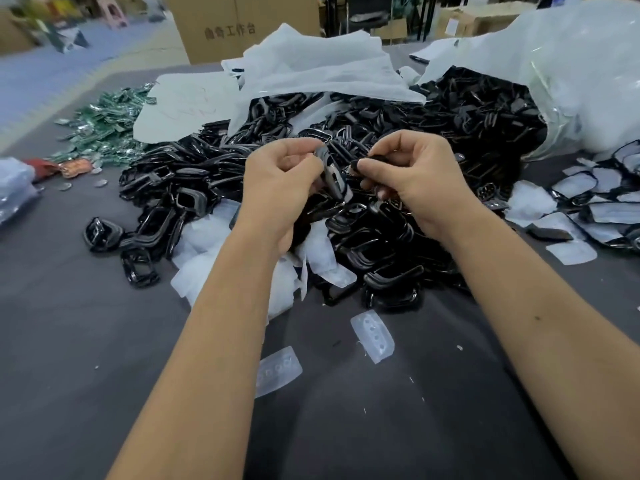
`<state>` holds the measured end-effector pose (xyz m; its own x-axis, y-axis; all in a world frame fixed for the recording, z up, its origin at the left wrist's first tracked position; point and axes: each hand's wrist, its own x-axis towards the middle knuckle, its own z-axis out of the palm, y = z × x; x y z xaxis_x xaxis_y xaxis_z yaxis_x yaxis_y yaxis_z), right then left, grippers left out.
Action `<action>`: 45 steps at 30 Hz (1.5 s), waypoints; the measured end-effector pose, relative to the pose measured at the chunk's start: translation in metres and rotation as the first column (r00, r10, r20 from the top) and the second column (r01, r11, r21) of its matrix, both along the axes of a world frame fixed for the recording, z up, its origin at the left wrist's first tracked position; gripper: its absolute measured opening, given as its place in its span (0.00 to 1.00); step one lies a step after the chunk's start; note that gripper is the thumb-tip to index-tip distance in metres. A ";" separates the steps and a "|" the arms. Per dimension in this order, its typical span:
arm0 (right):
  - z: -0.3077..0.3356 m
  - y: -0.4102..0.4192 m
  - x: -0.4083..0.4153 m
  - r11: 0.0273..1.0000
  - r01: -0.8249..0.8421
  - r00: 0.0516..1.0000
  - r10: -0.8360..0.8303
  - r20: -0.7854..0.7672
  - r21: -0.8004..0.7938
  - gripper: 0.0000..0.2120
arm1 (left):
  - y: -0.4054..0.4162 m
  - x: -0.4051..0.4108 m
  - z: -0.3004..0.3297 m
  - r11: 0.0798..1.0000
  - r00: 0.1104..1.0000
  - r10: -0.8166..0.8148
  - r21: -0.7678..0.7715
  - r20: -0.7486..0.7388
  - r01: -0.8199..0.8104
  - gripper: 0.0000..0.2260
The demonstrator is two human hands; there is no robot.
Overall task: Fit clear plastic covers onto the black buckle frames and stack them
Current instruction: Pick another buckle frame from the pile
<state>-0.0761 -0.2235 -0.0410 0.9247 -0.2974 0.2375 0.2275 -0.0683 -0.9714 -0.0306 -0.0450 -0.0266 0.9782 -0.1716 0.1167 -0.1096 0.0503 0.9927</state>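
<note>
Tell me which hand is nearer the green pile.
Left. The left hand is closer to the green pile at far left; the right hand is farther right.

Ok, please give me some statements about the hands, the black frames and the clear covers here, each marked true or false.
1. The left hand grips a black frame. True.
2. The right hand lies flat and open on the table. False: it is raised over the pile of black frames and pinches a small dark piece.
3. Two clear covers lie loose on the grey table near the person. True.
4. The green pieces lie to the right. False: far left.
</note>
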 end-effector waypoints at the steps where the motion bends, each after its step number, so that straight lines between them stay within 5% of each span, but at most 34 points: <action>1: 0.001 0.000 0.002 1.000 -0.008 1.000 0.008 -0.002 0.030 0.09 | -0.002 0.001 -0.001 0.998 0.999 -0.032 -0.059 -0.039 0.030 0.09; 10: -0.003 0.000 0.007 0.973 -0.153 0.988 0.146 0.052 0.172 0.06 | -0.008 0.013 -0.017 0.968 0.985 -0.122 -0.234 -0.118 0.092 0.09; 18: -0.021 0.003 0.008 0.964 -0.140 0.990 0.131 0.057 0.226 0.15 | -0.016 0.010 -0.025 0.999 0.995 0.036 0.003 0.091 -0.037 0.12; 27: -0.022 -0.001 0.009 0.959 -0.150 0.988 0.139 0.063 0.241 0.10 | -0.015 0.006 -0.029 0.984 0.968 0.123 0.100 0.217 -0.147 0.09; 45: -0.012 0.001 0.003 0.971 -0.029 0.999 0.025 0.021 0.238 0.11 | -0.013 0.012 -0.027 0.963 0.972 0.214 -0.188 0.102 -0.192 0.06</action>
<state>-0.0730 -0.2225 -0.0529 0.9294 -0.3224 0.1796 0.2437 0.1710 -0.9546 -0.0186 -0.0581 -0.0537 0.9671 0.0629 0.2463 -0.2539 0.1871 0.9490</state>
